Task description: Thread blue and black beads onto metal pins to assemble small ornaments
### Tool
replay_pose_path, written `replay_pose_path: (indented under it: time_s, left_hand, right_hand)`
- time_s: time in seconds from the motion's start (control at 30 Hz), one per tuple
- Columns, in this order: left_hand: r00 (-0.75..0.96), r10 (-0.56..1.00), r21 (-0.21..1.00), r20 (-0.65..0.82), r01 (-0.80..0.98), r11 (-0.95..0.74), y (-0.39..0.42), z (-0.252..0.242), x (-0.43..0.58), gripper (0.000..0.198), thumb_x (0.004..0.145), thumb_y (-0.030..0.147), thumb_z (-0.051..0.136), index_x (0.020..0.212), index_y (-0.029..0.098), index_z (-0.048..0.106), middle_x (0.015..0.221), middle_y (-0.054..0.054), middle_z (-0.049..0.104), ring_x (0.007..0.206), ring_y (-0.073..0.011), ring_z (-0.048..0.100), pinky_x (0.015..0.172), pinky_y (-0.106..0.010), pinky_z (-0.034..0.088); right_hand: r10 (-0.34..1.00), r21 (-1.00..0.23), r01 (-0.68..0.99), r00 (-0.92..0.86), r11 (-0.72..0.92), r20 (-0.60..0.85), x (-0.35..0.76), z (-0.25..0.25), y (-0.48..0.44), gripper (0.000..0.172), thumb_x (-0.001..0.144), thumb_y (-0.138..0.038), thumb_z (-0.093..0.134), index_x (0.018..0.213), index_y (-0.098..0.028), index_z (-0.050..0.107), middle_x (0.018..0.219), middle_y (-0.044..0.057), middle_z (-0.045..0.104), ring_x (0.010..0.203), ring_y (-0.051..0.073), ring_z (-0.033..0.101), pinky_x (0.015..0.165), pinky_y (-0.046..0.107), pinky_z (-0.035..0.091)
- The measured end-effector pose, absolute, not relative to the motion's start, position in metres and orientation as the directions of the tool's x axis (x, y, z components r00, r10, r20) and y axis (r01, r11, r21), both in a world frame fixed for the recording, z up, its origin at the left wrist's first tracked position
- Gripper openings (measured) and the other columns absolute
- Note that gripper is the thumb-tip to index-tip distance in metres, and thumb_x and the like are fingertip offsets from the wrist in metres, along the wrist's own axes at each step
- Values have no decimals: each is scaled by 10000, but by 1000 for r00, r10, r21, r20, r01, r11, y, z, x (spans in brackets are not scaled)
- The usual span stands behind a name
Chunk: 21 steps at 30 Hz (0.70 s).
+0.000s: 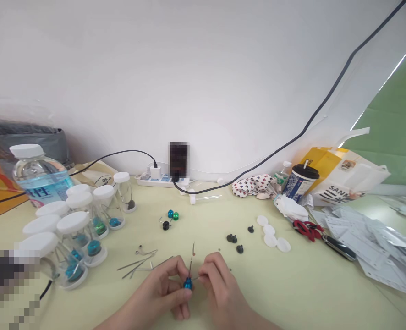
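My left hand (168,288) pinches a small shiny blue metal knob (188,283) between thumb and fingers. A thin metal rod (191,259) stands up from the knob, leaning slightly right, with a small collar partway along it. Close at the right, my right hand (220,284) is closed in a pinch on a thin metal pin (196,277) that points at the knob's side; most of the pin is hidden by the fingers. Left of my hands lie several loose metal rods (137,266). Farther back sit a blue knob (170,213), a green knob (176,216) and a black knob (166,225).
White-capped clear jars (96,250) holding coloured knobs crowd the left. Black rubber-like pieces (239,249) and white discs (270,240) lie right of centre. Red-handled pliers (308,230), a folding knife (338,247) and plastic packets (378,247) are farther right. A power strip (158,181) stands by the wall.
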<state>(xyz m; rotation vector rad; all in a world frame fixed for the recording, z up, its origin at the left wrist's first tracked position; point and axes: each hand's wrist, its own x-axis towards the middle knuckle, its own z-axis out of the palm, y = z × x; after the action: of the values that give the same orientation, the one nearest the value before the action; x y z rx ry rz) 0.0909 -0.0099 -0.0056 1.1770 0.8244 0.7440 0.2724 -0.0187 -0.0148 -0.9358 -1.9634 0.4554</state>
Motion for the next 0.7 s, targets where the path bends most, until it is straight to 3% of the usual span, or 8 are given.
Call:
replay_pose_path:
  time_s: [0.13, 0.3, 0.4, 0.57, 0.7]
  left_hand:
    - [514, 844, 972, -154, -76, 224, -10, -6, 90, 234, 803, 293, 663, 829, 217, 443, 611, 47, 618, 527, -149, 661, 501, -252, 485]
    - [512, 848, 972, -138, -94, 215, -9, -5, 91, 228, 795, 273, 671, 818, 220, 451, 650, 41, 625, 522, -149, 661, 500, -260, 493]
    - [515, 845, 972, -142, -91, 218, -8, -6, 92, 232, 792, 273, 674, 813, 222, 449, 606, 47, 620, 520, -154, 662, 496, -256, 490]
    - [514, 847, 973, -138, -90, 213, -8, -5, 92, 233, 792, 268, 678, 804, 221, 450, 572, 53, 624, 504, -141, 651, 493, -244, 487]
    - [511, 849, 971, -135, -102, 215, -9, -4, 91, 210, 801, 280, 668, 822, 214, 470, 612, 42, 630, 524, -143, 659, 505, -247, 488]
  right_hand:
    - [739, -594, 449, -307, 668, 599, 275, -14, -15, 224, 897, -36, 332, 814, -189, 473, 846, 40, 491, 651, 106, 501, 597, 209, 450]
    - [653, -392, 579, -353, 715, 670, 279, -12, -11, 187, 890, -77, 376, 774, -185, 476, 709, 15, 520, 579, 127, 473, 531, 240, 365]
    - [629, -348, 590, -376, 729, 680, 280, -9, -11, 173, 886, -88, 375, 775, -182, 469, 695, 19, 529, 585, 138, 473, 545, 253, 338]
    - [638, -373, 560, -408, 740, 653, 281, -8, -14, 149, 854, -76, 368, 803, -179, 462, 720, 32, 529, 609, 148, 473, 557, 261, 323]
    - [715, -501, 523, -377, 689, 589, 281, -8, -15, 130, 842, -86, 393, 799, -184, 466, 723, 25, 519, 616, 140, 472, 552, 251, 335]
